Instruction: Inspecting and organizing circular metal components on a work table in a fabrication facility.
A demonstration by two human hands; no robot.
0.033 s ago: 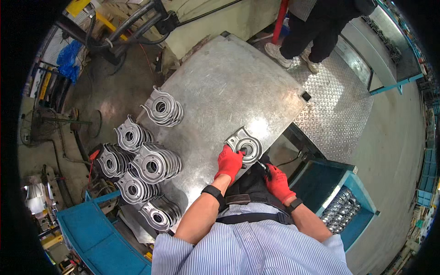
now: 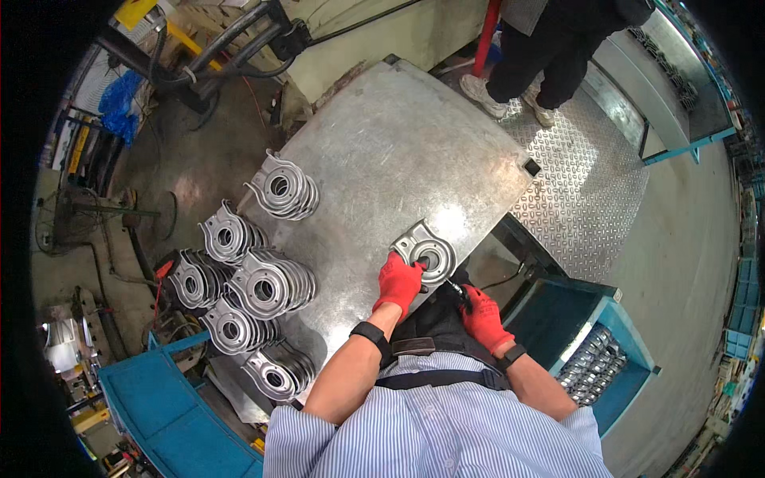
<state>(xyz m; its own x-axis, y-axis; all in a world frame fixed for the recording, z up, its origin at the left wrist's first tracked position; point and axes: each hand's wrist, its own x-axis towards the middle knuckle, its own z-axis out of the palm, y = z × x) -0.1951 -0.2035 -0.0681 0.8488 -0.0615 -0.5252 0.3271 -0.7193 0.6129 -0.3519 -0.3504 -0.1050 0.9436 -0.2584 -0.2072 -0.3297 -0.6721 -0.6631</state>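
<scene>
A silver stamped metal bracket (image 2: 431, 251) with a round central hole lies near the table's front right edge. My left hand (image 2: 400, 280), in a red glove with dark fingertips, is closed on its near left side, fingers at the ring. In my right hand (image 2: 484, 315), also red-gloved, is a slim dark tool (image 2: 460, 290) with a shiny metal tip, its fingers wrapped round it. The tip points at the bracket's near right rim; whether it touches I cannot tell. Several stacks of like brackets (image 2: 269, 285) stand along the table's left side.
The metal table (image 2: 382, 135) has a bare scratched top. A blue bin (image 2: 629, 319) with small metal parts stands at the right, and a blue cart (image 2: 171, 398) at the lower left. Beyond the table a person (image 2: 530, 64) stands on a tread-plate platform (image 2: 578, 183).
</scene>
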